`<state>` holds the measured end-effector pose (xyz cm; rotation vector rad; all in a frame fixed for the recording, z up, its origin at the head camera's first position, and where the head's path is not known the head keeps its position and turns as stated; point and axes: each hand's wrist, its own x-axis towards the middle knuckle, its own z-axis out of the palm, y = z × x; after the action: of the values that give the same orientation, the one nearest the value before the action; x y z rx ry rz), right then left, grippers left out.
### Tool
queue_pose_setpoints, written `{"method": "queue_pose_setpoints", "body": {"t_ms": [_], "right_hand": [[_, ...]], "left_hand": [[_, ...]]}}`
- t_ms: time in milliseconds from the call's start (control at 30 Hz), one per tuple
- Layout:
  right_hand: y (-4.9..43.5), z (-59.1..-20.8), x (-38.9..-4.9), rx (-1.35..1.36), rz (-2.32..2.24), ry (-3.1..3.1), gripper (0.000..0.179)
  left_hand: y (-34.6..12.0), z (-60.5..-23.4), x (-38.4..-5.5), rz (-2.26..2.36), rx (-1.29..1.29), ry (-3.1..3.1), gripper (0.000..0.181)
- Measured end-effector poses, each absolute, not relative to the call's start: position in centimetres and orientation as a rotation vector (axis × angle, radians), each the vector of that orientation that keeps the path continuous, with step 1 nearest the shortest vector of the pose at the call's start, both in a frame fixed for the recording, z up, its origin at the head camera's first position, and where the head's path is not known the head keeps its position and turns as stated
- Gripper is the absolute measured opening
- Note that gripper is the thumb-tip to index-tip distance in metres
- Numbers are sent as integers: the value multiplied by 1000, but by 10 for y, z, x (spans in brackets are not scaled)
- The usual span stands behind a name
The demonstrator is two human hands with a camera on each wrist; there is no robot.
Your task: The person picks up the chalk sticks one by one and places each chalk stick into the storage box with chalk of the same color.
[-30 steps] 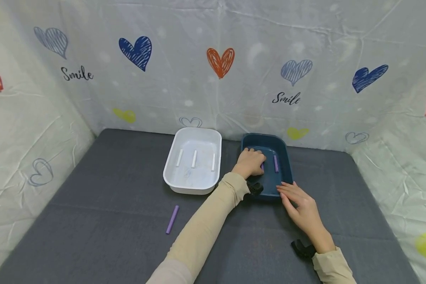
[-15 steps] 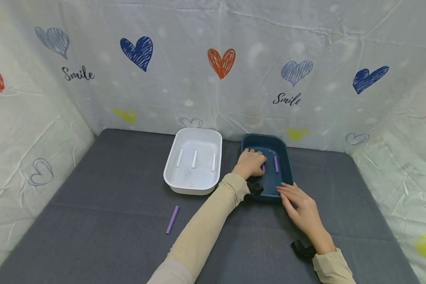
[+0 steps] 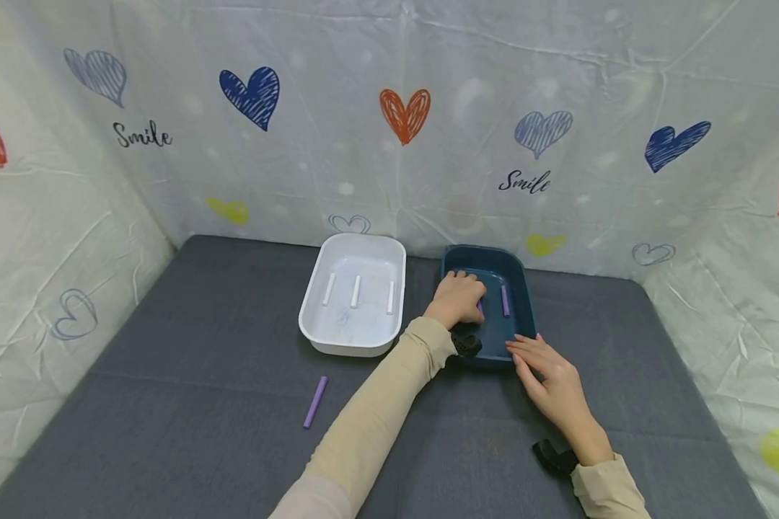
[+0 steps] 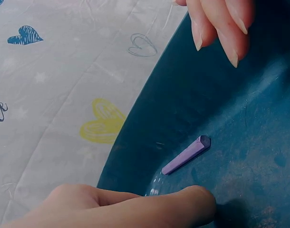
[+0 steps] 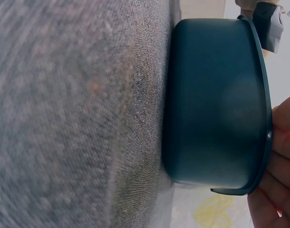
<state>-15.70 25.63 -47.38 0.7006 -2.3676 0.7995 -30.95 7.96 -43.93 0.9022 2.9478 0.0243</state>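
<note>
My left hand reaches into the dark blue tray, palm down. It pinches a purple chalk stick, mostly hidden by the thumb and fingers. To its right a second purple chalk stick lies on the tray floor; the left wrist view shows this chalk close beyond the left hand. My right hand rests on the tray's near right corner. Its extended fingers hang over the rim, and the right wrist view has them against the rim.
Left of the blue tray stands a white tray with three white chalk sticks inside. Another purple chalk stick lies on the grey tablecloth in front, near the left sleeve. A printed curtain rises behind the trays.
Almost nothing differs: the left hand shifts very slightly within the blue tray, and the right hand stays at the tray's corner.
</note>
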Motion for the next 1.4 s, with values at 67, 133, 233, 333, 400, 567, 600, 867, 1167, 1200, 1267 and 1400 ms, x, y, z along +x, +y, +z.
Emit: {"method": "queue_pose_setpoints", "body": {"t_ms": [67,133,233,333,400,567,600,867,1167,1200,1267,1400], "right_hand": [[257,-474,-157,698,806,-2371,20],[257,-474,-157,698,806,-2372,20],[256,-473,-157,699,806,-2373,20],[256,-473,-157,699,804,-2374,20],[255,-473,-157,700,806,-2374,20],[256,-473,-156,695,810,-2386,20],[256,-474,-156,694,809,-2389,20],[257,-474,-157,695,808,-2382,21],[257,-476,-158,724,802,-2338,20],[257,-476,-158,723,802,-2337,20],[257,-476,-159,722,802,-2336,20],[257,-475,-158,719,801,-2343,20]], "left_hand": [[79,-438,-309,10,897,2945,33],[79,-437,-308,-5,899,2938,35],[79,-436,-308,-25,895,2930,40],[79,-437,-308,-35,890,2916,43],[79,-437,-308,-43,882,2909,45],[80,-438,-308,-71,884,2891,53],[80,-439,-308,-75,886,2887,54],[81,-437,-308,-81,888,2874,62],[80,-435,-307,-35,881,2880,68],[80,-435,-307,-31,881,2881,69],[80,-436,-308,-28,881,2884,69],[80,-437,-308,-33,886,2884,65]]}}
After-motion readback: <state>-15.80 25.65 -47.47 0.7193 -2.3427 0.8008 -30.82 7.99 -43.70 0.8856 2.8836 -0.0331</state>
